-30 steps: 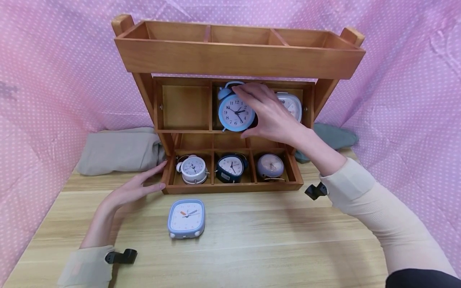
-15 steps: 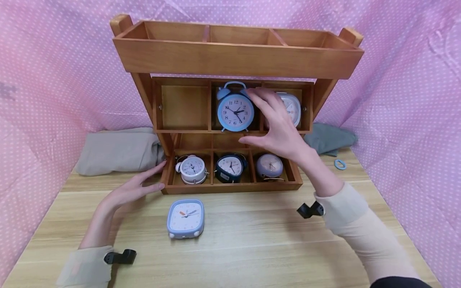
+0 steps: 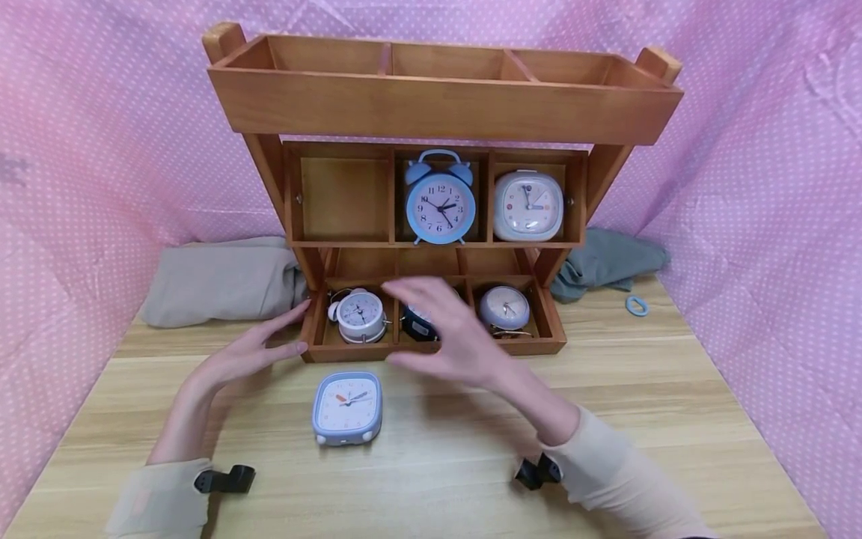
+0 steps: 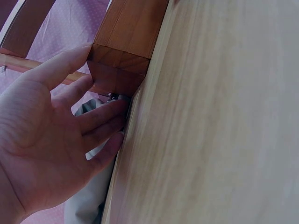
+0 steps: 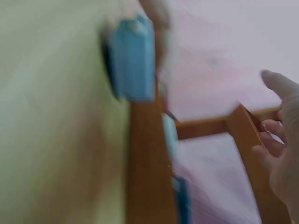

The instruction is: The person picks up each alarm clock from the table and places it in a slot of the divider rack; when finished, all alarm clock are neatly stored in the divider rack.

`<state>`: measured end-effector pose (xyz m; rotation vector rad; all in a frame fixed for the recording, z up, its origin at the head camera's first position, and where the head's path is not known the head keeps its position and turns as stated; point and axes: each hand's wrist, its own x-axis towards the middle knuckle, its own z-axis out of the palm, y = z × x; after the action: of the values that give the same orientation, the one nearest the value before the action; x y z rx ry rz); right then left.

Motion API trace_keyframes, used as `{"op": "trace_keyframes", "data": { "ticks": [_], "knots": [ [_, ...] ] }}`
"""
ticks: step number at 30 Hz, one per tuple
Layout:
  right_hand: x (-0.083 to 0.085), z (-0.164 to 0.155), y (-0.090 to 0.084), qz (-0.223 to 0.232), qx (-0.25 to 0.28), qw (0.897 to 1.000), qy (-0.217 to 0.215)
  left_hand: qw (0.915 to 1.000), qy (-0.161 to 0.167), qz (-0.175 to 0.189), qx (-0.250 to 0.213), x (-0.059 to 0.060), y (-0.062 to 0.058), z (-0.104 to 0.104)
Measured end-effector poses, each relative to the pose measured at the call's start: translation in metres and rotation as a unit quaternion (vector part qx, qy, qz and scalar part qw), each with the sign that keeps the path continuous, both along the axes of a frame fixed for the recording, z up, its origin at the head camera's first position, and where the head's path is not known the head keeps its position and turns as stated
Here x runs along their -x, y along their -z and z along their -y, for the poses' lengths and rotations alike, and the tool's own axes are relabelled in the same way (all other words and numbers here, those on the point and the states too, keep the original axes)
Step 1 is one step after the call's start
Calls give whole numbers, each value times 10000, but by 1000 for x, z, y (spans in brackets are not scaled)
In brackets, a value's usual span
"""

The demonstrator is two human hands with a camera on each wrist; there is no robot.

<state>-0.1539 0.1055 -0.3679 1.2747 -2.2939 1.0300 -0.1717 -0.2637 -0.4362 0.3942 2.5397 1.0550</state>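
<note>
A three-tier wooden shelf point(image 3: 431, 112) stands on the table. In its middle tier a blue twin-bell clock point(image 3: 440, 201) sits in the centre compartment and a white square clock point(image 3: 528, 206) in the right one. The bottom tier holds a white twin-bell clock point(image 3: 361, 314), a dark blue clock point(image 3: 412, 326) partly hidden, and a lilac round clock point(image 3: 505, 307). A blue square clock point(image 3: 347, 408) lies on the table. My right hand point(image 3: 420, 326) hovers open and blurred before the bottom tier, holding nothing. My left hand point(image 3: 289, 329) rests with straight fingers against the shelf's lower left corner point(image 4: 119, 70).
A beige cloth bundle point(image 3: 222, 281) lies left of the shelf, a grey-green cloth point(image 3: 609, 262) right of it. A small blue ring point(image 3: 636, 305) lies on the table at the right. Pink dotted fabric point(image 3: 754, 187) walls in the table. The right wrist view is blurred.
My right hand let go of the blue twin-bell clock in the middle compartment and drew back down and left, in front of the bottom tier. The left hand stayed put.
</note>
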Motion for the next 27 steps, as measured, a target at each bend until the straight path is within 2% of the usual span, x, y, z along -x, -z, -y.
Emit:
{"op": "trace_keyframes", "data": {
  "ticks": [2, 4, 7, 11, 15, 27],
  "knots": [
    [-10, 12, 10, 393, -931, 9949, 5, 10000, -5, 20, -11, 0, 0, 0],
    [-18, 23, 20, 645, -1714, 9831, -69, 10000, 3, 28, -4, 1, 1, 0],
    [-26, 35, 33, 917, -2406, 9660, -214, 10000, 4, 39, 2, 1, 0, 0],
    [-30, 45, 46, 1124, -2823, 9524, -264, 10000, 15, 34, -8, 0, 0, 0],
    [-31, 52, 53, 1152, -3080, 9440, -255, 10000, 39, 45, -28, -1, 1, 0],
    [-31, 58, 57, 1352, -3319, 9333, -206, 10000, 23, 90, 15, 0, 1, 0]
  ]
}}
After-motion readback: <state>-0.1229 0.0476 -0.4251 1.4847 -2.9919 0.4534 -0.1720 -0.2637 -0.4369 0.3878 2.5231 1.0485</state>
